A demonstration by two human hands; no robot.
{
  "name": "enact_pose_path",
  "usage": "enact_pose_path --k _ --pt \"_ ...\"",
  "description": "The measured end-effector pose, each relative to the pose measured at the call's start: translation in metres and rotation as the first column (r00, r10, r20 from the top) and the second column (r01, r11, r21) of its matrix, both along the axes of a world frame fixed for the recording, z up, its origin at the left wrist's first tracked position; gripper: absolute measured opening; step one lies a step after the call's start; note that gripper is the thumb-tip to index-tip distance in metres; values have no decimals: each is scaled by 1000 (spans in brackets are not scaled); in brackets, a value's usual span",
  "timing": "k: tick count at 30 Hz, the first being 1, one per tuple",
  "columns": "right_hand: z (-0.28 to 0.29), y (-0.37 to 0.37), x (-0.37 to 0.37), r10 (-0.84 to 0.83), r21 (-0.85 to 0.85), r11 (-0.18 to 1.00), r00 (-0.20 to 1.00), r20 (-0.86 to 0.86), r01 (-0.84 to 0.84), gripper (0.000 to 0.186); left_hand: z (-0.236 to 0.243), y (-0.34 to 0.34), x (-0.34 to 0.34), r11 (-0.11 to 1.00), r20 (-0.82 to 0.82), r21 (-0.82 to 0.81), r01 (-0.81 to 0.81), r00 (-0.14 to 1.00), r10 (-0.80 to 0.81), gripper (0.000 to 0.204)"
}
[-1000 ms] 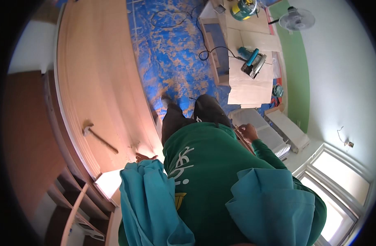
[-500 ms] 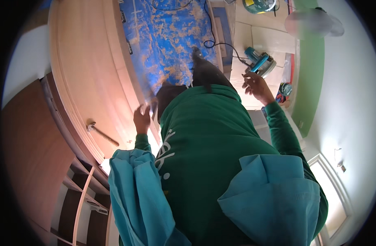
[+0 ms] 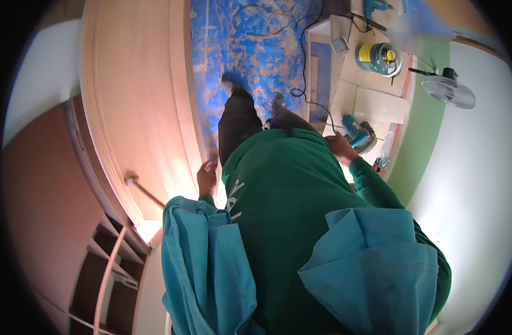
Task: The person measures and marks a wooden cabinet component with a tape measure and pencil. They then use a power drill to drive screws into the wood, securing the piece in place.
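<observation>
Saw [image 3: 358, 135] lies on cardboard [image 3: 380, 106], not lifted; right hand [image 3: 342, 149] near, can't tell if gripping. Left hand [image 3: 207, 177], loosely curled, looks empty beside wooden panel [image 3: 136, 100]. Hammer [image 3: 147, 191] on panel, unheld.

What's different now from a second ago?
The person moved forward, so the right hand is now by the saw; I can't tell if they touch. The left hand moved forward too. A teal tool came into view. I see nothing clearly taken or let go. The hammer still lies on the board, the saw on cardboard.
</observation>
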State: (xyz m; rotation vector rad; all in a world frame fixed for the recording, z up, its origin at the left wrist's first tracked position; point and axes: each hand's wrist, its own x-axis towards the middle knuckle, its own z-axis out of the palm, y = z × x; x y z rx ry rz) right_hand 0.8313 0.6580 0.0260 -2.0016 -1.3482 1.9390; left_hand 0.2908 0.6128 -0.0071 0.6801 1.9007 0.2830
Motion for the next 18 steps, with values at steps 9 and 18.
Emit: enact_pose_path --k 9,18 --pt "48 127 -52 -901 -499 434 347 -261 750 24 -75 106 -109 874 99 -465 -139 973 208 42" --pt "56 177 -33 -864 -281 440 317 -391 853 33 -47 301 -94 937 164 -272 -221 948 272 30"
